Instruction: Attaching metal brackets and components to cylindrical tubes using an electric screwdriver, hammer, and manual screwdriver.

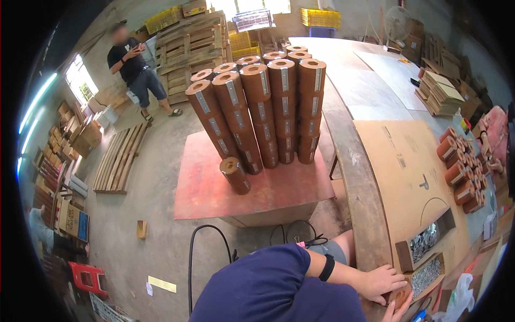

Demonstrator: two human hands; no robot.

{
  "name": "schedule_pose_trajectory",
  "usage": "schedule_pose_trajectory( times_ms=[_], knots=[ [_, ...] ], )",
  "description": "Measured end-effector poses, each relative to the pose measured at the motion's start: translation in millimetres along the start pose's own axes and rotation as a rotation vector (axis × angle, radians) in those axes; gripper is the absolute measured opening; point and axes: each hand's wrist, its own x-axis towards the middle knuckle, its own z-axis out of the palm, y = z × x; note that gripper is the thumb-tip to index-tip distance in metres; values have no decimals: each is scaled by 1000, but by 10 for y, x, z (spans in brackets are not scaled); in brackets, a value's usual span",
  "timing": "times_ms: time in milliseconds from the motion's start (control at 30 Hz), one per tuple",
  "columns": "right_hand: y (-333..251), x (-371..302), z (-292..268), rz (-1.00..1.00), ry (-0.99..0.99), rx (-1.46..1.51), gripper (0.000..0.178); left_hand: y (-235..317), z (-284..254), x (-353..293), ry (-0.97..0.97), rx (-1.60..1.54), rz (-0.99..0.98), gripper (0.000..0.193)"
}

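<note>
A short brown cylinder with a hole in its end [399, 295] is between my hands at the table's near edge, lower right. My left hand [382, 283] is closed around its far left side, thumb and fingers against it. My right hand [398, 312] grips it from the near side, partly cut off by the picture's lower edge. Just beyond my hands, an open carton of small shiny metal pieces [427, 276] lies beside a second carton of metal strips [425, 241]. Tall stacks of similar brown cylinders [260, 102] with silver strips stand on a red board [206, 182].
One single cylinder [235, 176] stands before the stacks. Flat cardboard [399, 161] covers the table. More cylinders [461, 169] lie at the right near another person's arm [485, 142]. A person [134, 64] stands far left near wooden pallets [193, 59]. A black cable [190, 257] loops nearby.
</note>
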Motion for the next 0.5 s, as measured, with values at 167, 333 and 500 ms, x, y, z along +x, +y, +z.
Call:
schedule_pose_trajectory(
  times_ms=[167,333,500],
  knots=[
    [-102,52,-54,-119,26,-43,59,-17,-15,27,20,11,14,83],
    [-291,63,-133,-188,128,-99,49,-73,22,39,4,-2,8,87],
    [-42,-36,-386,49,254,-185,42,-96,78,42,-1,-9,25,89]
  ],
)
